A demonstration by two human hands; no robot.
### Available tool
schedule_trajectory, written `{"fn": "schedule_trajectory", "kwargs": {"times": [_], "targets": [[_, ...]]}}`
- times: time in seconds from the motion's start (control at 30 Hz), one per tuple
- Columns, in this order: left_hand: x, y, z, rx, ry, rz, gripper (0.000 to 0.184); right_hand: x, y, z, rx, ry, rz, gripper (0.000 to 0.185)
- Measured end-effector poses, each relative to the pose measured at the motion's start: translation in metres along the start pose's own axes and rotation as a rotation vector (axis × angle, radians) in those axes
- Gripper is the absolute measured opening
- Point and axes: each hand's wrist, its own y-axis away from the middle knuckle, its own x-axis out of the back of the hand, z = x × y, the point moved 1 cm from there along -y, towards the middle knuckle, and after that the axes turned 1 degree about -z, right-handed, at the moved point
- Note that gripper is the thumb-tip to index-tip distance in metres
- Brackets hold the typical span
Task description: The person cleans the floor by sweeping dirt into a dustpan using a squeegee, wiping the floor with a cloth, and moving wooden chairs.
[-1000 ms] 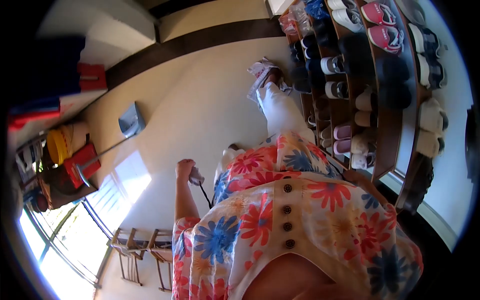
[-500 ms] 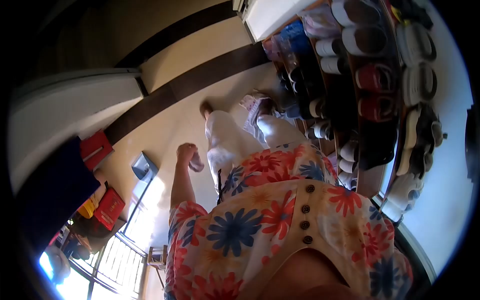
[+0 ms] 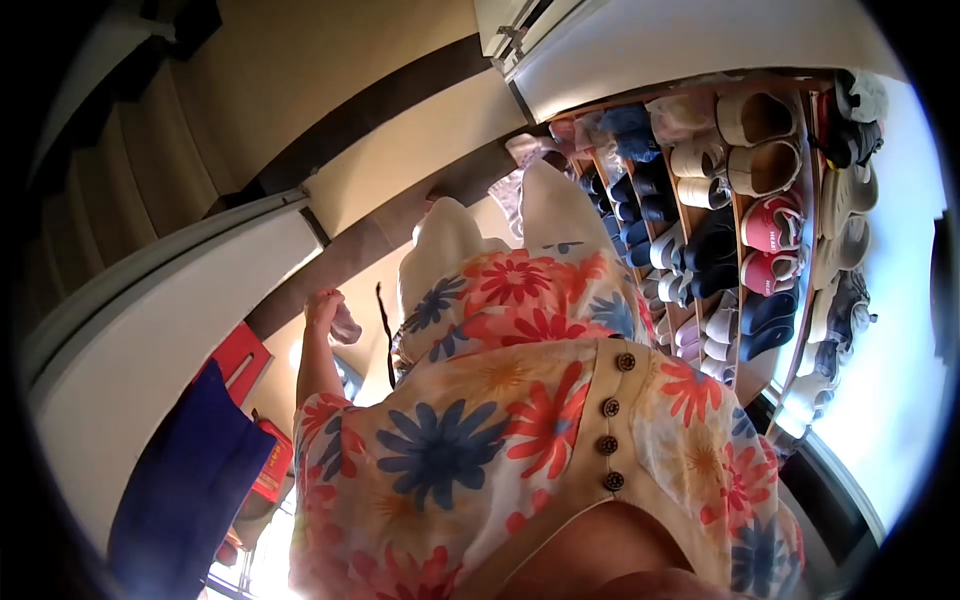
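The left hand [image 3: 322,310] is closed around a crumpled pale pink cloth [image 3: 345,326], held out to the person's left, beside the body and clear of the blouse. The right hand is out of sight, so its state cannot be told. A dark cord [image 3: 386,332] hangs between the left hand and the white trousers [image 3: 440,245], close to the floral blouse [image 3: 440,450]. Past the knees, a patterned cloth [image 3: 508,192] lies low by the right leg, near the shoe rack [image 3: 742,215]; whether it touches the foot cannot be told. The rack stands to the person's right, its shelves filled with pairs of shoes, red ones [image 3: 768,224] among them. To the left are a pale low wall [image 3: 170,340], a dark blue cloth [image 3: 185,490] and a red object [image 3: 238,362], with steps [image 3: 125,180] farther off
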Motion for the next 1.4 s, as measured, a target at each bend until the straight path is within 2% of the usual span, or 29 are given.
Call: {"fn": "schedule_trajectory", "kwargs": {"times": [0.07,0.1,0.2,0.23,0.33,0.43,0.5,0.57,0.7,0.73,0.9,1.0,1.13,1.2,1.27,1.33,1.4], "targets": [[0.006,-0.025,0.003,-0.042,0.104,-0.05,0.008,-0.006,0.0,-0.017,0.008,-0.004,0.011,0.021],[0.004,-0.03,-0.001,0.056,0.175,-0.087,0.01,-0.007,-0.001,-0.021,0.015,-0.005,0.015,0.02],[0.003,-0.023,0.018,-0.027,0.031,-0.059,0.011,-0.015,-0.002,-0.033,0.028,-0.018,0.021,0.02],[0.005,-0.022,0.025,-0.053,-0.121,-0.013,0.012,-0.017,-0.002,-0.037,0.036,-0.029,0.022,0.02],[0.013,-0.017,0.046,-0.043,-0.19,-0.017,0.014,-0.023,0.0,-0.042,0.044,-0.052,0.027,0.019],[0.029,-0.017,0.069,0.017,-0.216,-0.113,0.015,-0.033,0.004,-0.05,0.045,-0.087,0.03,0.019],[0.03,-0.021,0.068,0.024,-0.273,-0.099,0.015,-0.04,0.004,-0.053,0.05,-0.107,0.032,0.018],[0.034,-0.017,0.098,0.063,-0.307,-0.082,0.014,-0.044,0.002,-0.057,0.065,-0.127,0.033,0.018],[0.035,-0.046,0.093,-0.053,-0.262,-0.108,0.013,-0.05,-0.009,-0.062,0.096,-0.151,0.03,0.017],[0.036,-0.04,0.094,-0.037,-0.168,-0.109,0.012,-0.052,-0.014,-0.064,0.103,-0.147,0.033,0.017],[0.054,-0.031,0.089,-0.019,-0.135,-0.006,0.013,-0.051,-0.026,-0.077,0.146,-0.111,0.028,0.016],[0.06,-0.028,0.069,-0.035,-0.111,-0.072,0.011,-0.05,-0.028,-0.082,0.153,-0.098,0.018,0.016],[0.06,-0.028,0.061,0.034,-0.203,0.031,0.012,-0.046,-0.031,-0.097,0.16,-0.078,0.016,0.015],[0.06,-0.038,0.059,-0.02,-0.296,0.009,0.01,-0.043,-0.033,-0.107,0.162,-0.071,0.014,0.015],[0.055,-0.029,0.078,-0.043,-0.343,0.005,0.009,-0.038,-0.035,-0.116,0.166,-0.06,0.008,0.014],[0.058,-0.022,0.1,0.0,-0.22,-0.02,0.009,-0.035,-0.038,-0.125,0.171,-0.048,0.002,0.014],[0.068,-0.031,0.1,-0.072,-0.268,-0.002,0.01,-0.031,-0.038,-0.134,0.171,-0.041,-0.001,0.014]]}}
